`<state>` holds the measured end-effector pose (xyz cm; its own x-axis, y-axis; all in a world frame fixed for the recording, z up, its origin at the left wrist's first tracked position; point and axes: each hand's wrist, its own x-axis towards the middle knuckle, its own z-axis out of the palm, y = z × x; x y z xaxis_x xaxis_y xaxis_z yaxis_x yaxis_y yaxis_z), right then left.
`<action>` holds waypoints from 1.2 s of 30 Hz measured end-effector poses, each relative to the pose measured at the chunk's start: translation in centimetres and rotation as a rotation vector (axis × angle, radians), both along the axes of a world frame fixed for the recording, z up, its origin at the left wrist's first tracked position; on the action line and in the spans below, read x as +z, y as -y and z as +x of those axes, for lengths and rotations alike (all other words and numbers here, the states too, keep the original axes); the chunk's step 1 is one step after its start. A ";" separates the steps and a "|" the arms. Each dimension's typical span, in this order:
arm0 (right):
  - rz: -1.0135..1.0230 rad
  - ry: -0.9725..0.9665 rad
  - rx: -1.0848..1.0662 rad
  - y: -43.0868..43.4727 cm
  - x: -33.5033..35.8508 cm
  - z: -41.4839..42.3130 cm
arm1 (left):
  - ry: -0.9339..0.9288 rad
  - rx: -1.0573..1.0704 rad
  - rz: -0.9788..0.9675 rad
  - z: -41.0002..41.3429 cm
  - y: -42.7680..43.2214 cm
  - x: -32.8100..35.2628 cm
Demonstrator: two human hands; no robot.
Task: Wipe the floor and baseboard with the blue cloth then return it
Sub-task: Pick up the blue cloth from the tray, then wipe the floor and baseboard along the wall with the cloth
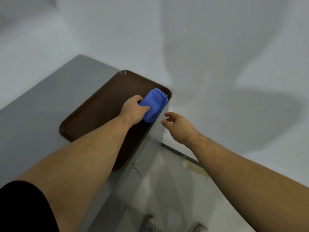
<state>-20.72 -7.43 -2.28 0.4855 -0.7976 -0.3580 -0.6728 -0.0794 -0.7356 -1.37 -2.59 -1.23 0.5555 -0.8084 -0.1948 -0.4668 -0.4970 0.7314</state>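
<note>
A folded blue cloth (154, 103) lies at the far right corner of a dark brown tray (93, 111), which rests on a grey counter (41, 106). My left hand (133, 109) is closed around the cloth's near end, thumb on top. My right hand (178, 125) hovers empty beyond the counter's right edge, fingers loosely spread. Below lies the pale tiled floor (167, 190) with a yellowish stain (194, 168) next to the dark baseboard (180, 154) at the foot of the white wall.
The white wall (217, 64) runs behind the counter and along the right. The counter's grey side panel (143, 158) drops to the floor. My two shoes (148, 223) show at the bottom edge.
</note>
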 end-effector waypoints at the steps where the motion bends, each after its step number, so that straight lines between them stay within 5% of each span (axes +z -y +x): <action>1: 0.031 0.056 -0.028 0.1 0.2 -0.3 | -0.018 -0.018 -0.059 -0.6 -0.1 0.4; 7: 0.440 0.485 -0.251 0.1 1.9 -4.6 | -0.314 -0.105 -0.301 -7.8 -0.7 2.6; 12: 0.286 0.380 -0.313 1.9 -0.2 -10.0 | -0.611 -0.179 -0.227 -13.4 -0.7 0.6; 16: 0.142 0.232 -0.322 1.9 -5.8 -13.9 | -0.588 -0.180 -0.111 -16.7 -0.3 -4.7; 19: 0.103 0.189 -0.322 1.4 -11.8 -15.9 | -0.590 -0.123 -0.044 -18.5 0.0 -10.8; 26: 0.606 0.362 -0.344 -1.4 -29.9 -17.5 | -0.554 -0.047 0.132 -20.8 0.5 -30.5; 36: 0.303 0.073 -0.210 -1.7 -61.3 -19.1 | -0.303 -0.362 0.368 -19.5 -0.2 -59.4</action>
